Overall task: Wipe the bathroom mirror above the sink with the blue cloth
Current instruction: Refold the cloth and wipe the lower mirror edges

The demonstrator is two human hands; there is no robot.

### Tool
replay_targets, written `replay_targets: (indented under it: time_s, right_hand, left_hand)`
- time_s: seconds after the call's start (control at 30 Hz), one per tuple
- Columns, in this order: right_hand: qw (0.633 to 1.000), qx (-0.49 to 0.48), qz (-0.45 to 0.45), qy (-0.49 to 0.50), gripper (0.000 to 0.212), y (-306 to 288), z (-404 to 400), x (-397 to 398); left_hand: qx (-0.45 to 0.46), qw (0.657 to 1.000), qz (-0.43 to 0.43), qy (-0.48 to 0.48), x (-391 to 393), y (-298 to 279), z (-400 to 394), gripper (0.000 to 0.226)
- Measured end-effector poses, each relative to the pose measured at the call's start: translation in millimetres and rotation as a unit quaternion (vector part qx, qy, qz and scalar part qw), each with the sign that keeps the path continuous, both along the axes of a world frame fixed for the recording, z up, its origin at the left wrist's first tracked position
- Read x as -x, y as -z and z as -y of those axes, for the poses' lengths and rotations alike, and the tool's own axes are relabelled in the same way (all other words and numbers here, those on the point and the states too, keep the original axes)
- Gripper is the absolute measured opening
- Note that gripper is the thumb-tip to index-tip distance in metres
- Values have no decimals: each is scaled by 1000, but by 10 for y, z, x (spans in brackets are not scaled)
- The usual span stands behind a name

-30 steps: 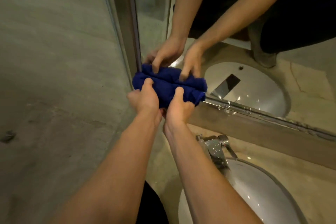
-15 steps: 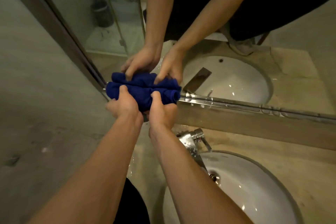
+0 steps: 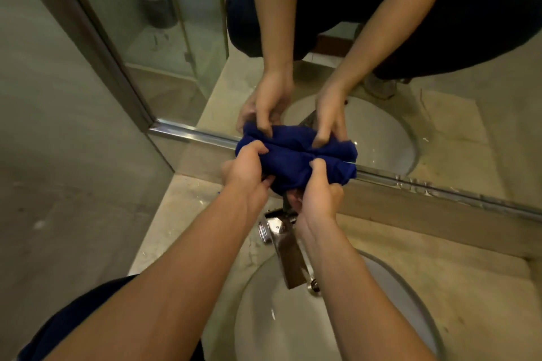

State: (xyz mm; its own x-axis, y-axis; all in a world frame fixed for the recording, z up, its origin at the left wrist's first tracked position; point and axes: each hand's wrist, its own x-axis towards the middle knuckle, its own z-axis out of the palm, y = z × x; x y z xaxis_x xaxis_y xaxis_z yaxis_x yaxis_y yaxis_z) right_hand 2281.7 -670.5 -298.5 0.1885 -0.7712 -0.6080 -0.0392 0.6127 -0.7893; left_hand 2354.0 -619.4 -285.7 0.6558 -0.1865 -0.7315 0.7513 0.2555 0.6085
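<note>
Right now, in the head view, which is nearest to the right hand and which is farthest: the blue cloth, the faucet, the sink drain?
From the right hand:
1. blue cloth, gripped in it, against the mirror's lower edge.
2. faucet, just below the wrist.
3. sink drain, lower still, in the basin past the spout's end.

The blue cloth [image 3: 296, 164] is bunched into a thick roll, pressed against the mirror [image 3: 440, 73] at its bottom edge, above the white sink [image 3: 258, 316] in the counter.
</note>
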Motion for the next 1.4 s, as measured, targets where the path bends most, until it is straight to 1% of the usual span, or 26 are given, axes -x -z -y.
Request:
replay_targets:
  time_s: [0.13,0.17,0.27,0.33,0.37,0.43,0.47,0.53,0.57,0.6,0.63,0.67,0.7,0.77,0.8,0.83,0.9,1.0,1.07,1.13,1.23,1.3,1.4]
  right_hand:
    - [999,-23,-11,-37,30,-32,-191,-196]
    - [998,-25,-10,-48,32,-27,-268,-285]
    - [995,-43,-5,-88,39,26,-499,-571]
    - [990,-63,12,-122,42,-3,-674,-752]
    - [989,-64,19,-134,48,-1,-755,-827]
    - [989,-47,19,-136,61,23,-859,-929]
    - [990,-40,15,-136,64,22,-879,-945]
    - [988,-36,10,-147,61,40,-861,-930]
    - [988,-37,9,-152,60,45,-843,-905]
    - [987,-38,8,-155,59,48,-824,-877]
    - [987,-38,13,-157,55,47,-803,-852]
    - [986,-41,22,-160,50,37,-778,-822]
    - [985,-48,33,-165,42,36,-747,-787]
    - [982,-60,48,-174,29,12,-662,-699]
    - [980,-64,54,-179,25,-5,-611,-640]
    - [978,-69,59,-186,22,-15,-554,-579]
    - [977,-77,62,-191,24,-36,-406,-423]
    - [975,-93,57,-194,23,-89,-86,-109]
    - [975,-99,46,-193,21,-108,171,148]
    - [980,-93,39,-174,19,-134,465,449]
    - [989,-63,0,-133,22,-149,898,914]
    - [994,-43,-18,-100,25,-153,1106,1154]
    - [996,-31,-31,-76,21,-198,1197,1283]
  left_hand:
    - [-3,1000,-4,-9,-240,17,-210,48]
    - [-2,1000,-4,-16,-315,16,-264,44]
    - [-1,1000,-23,-7,-571,-33,-448,16]
    - [3,998,-52,-41,-727,-45,-562,15]
    - [2,996,-57,-63,-777,-36,-600,17]
    - [-11,995,-45,-93,-903,74,-643,27]
    - [-6,994,-38,-104,-929,89,-648,41]
    - [-12,991,-20,-133,-987,239,-656,81]
    - [-18,991,-13,-131,-1016,345,-643,90]
    - [-36,991,-1,-131,-1016,407,-620,87]
    - [-52,989,8,-139,-1015,440,-604,78]
    - [-68,986,9,-149,-989,433,-584,70]
    - [-71,985,10,-155,-925,353,-554,66]
    - [-92,982,12,-166,-840,287,-488,70]
    - [-105,977,22,-182,-770,236,-451,67]
    - [-120,973,37,-196,-711,212,-409,58]
    - [-142,964,59,-217,-518,153,-259,40]
    - [-145,966,62,-205,-159,94,24,36]
    - [-144,965,79,-204,85,109,235,35]
    - [-130,969,92,-186,381,114,499,35]
    - [-137,980,86,-115,877,86,888,33]
    - [-104,989,71,-73,1138,63,1081,38]
    - [-76,996,49,-18,1224,-7,1148,38]
